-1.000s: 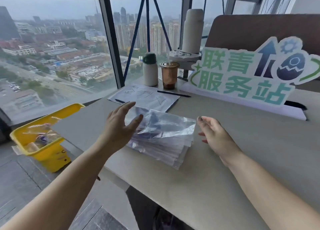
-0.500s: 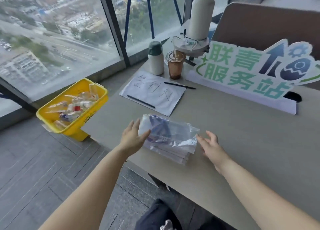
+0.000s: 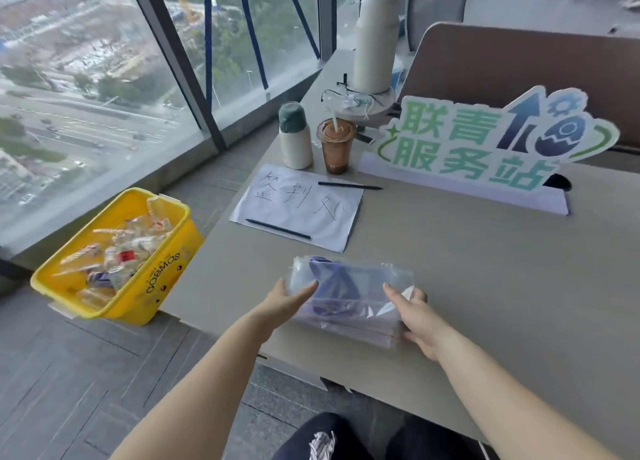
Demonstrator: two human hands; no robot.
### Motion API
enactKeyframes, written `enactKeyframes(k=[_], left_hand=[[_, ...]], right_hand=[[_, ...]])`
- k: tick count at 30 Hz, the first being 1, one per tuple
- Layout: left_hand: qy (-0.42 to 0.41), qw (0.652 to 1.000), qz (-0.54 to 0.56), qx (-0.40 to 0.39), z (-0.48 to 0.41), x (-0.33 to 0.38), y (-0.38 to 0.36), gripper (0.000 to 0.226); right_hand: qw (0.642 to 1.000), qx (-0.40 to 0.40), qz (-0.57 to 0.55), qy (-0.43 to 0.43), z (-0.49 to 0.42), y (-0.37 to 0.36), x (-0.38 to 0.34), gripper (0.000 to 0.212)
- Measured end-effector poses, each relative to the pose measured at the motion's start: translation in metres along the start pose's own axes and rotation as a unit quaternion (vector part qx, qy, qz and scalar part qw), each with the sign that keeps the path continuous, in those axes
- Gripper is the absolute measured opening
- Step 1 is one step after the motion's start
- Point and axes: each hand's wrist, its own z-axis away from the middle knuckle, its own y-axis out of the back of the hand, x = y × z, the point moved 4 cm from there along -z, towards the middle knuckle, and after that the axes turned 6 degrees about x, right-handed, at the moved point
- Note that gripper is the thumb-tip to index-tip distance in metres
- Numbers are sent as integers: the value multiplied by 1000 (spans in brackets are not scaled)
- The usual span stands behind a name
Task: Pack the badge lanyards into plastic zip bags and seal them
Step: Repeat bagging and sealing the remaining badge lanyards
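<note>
the left hand (image 3: 285,298) is lying against the left end of the stack of zip bags (image 3: 349,316), thumb resting on top, fingers straight. the right hand (image 3: 420,317) is gripping the right end, thumb over, fingers curling under. the stack is sitting near the table (image 3: 485,286) edge, a blue lanyard (image 3: 329,279) showing inside the top bag. beyond, a handwritten sheet (image 3: 301,210) is lying flat.

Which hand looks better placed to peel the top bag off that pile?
Probably the right hand: its fingers lie over the top bag's right corner, thumb at the edge of the pile. The left hand only presses against the left end.
</note>
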Motion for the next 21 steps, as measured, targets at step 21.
enactKeyframes(k=[21], left_hand=[[90,996,-20,-15,-11,8,-15,45]], right_hand=[[996,-36,-29,-70,-30,9,-4,19]])
